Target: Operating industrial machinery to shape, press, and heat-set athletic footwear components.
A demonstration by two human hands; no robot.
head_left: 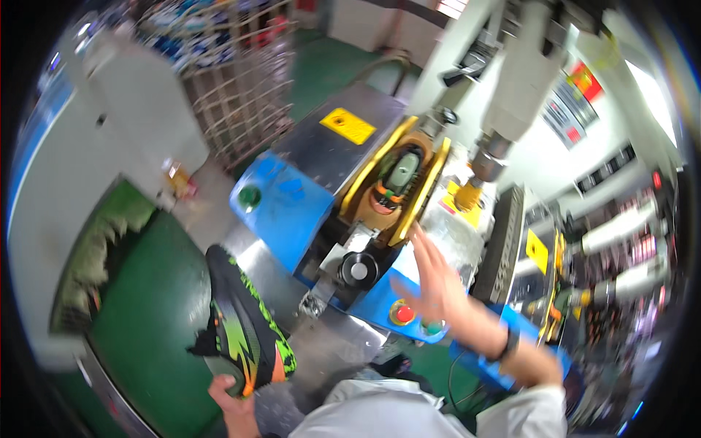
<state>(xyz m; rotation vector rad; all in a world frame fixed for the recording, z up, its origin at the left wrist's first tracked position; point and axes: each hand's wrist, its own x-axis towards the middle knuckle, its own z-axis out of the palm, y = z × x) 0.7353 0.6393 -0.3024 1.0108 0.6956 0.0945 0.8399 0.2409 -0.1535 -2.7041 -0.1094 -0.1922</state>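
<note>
At the lower left, my left hand (228, 400) grips a black shoe (237, 306) with bright green and orange markings by its heel end. A dull green piece, like the top of a shoe last, shows at the shoe's opening beside my fingers. My right hand (438, 283) is raised with its fingers stretched out, holding nothing, over the front right of a blue machine. Between the machine's yellow side pads (419, 193) sits another dark shoe (400, 171) with a grey-green top and orange trim. My right hand is just in front of these pads, apart from that shoe.
A red push button (403, 313) lies below my right hand, and a green button (250, 197) is at the machine's left. Above the pads hangs a metal press arm (491, 157). A black round knob (358, 270) faces me. A wire cage (237, 95) stands far left.
</note>
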